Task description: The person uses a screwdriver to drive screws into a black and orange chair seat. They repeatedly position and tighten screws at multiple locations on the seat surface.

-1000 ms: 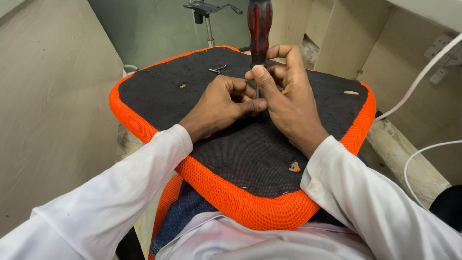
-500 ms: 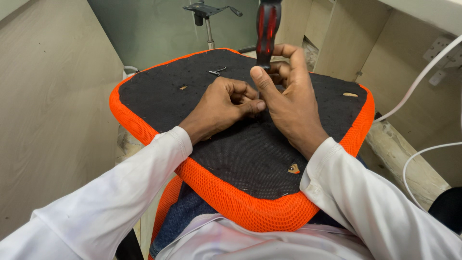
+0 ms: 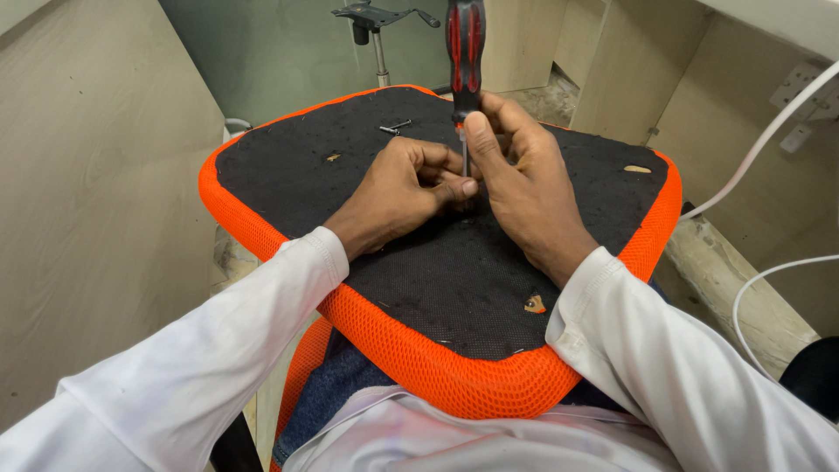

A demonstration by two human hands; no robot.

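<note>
Centre frame: right hand [image 3: 524,188] closed on upright screwdriver [image 3: 465,65], left hand [image 3: 406,188] pinching its shaft—tip on seat base [image 3: 288,166]. Fastener not seated; loose screws [image 3: 395,128] remain unfitted.

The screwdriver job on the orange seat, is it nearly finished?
Not yet. Nothing looks finished. Right now the right hand holds the red and black screwdriver upright on the seat's black underside, while the left hand steadies its tip. Loose screws wait unused farther back.
</note>
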